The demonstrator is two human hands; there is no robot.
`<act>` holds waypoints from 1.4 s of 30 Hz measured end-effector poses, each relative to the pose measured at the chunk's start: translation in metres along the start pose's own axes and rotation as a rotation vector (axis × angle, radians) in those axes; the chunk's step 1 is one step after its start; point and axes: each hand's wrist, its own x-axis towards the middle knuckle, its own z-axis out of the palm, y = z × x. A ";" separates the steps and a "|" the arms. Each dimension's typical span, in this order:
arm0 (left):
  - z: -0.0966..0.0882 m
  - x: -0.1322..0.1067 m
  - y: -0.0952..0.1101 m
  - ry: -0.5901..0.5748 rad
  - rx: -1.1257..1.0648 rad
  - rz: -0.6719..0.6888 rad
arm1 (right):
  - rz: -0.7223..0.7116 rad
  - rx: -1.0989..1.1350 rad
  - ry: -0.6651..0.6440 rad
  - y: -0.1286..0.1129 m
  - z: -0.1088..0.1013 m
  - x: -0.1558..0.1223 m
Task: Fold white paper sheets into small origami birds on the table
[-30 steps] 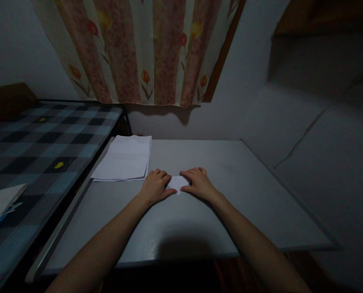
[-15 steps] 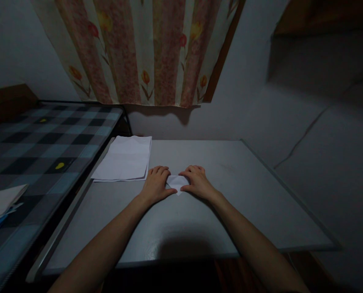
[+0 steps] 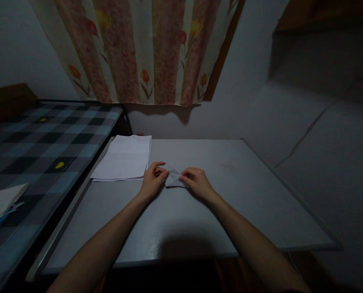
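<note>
A small folded piece of white paper (image 3: 174, 179) is between my two hands, low over the middle of the table. Its upper edge rises to a point and its lower edge runs straight. My left hand (image 3: 152, 179) pinches the left side between thumb and forefinger, with another finger stretched outward. On the opposite side, my right hand (image 3: 196, 181) grips the paper with thumb and fingertips, the other fingers curled. The fingers cover both side ends of the paper.
A stack of white paper sheets (image 3: 124, 156) lies at the table's back left. The grey-white table (image 3: 245, 203) meets the wall behind. Left of it stands a bed with a checked cover (image 3: 62, 140), bearing folded papers (image 3: 5, 199). A striped curtain (image 3: 144, 53) hangs above.
The folded paper's point faced toward me and now faces away, with the straight edge nearer me. My hands went from lying around it to pinching its sides.
</note>
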 end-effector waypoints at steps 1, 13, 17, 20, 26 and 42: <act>0.000 0.000 0.000 -0.020 0.016 -0.011 | 0.050 0.071 0.027 0.001 0.002 0.000; -0.001 0.001 0.001 -0.055 0.219 0.071 | 0.255 0.552 0.107 0.001 0.014 0.001; 0.003 -0.005 0.002 0.047 0.308 0.093 | 0.282 0.510 0.166 0.002 0.016 0.002; 0.008 -0.012 0.005 0.123 0.470 0.173 | 0.307 0.503 0.262 0.003 0.019 0.001; 0.019 -0.021 0.012 -0.010 0.644 0.304 | 0.321 0.553 0.313 -0.002 0.026 -0.002; 0.019 -0.017 -0.003 -0.143 0.162 0.167 | 0.271 0.842 0.137 -0.011 0.028 -0.002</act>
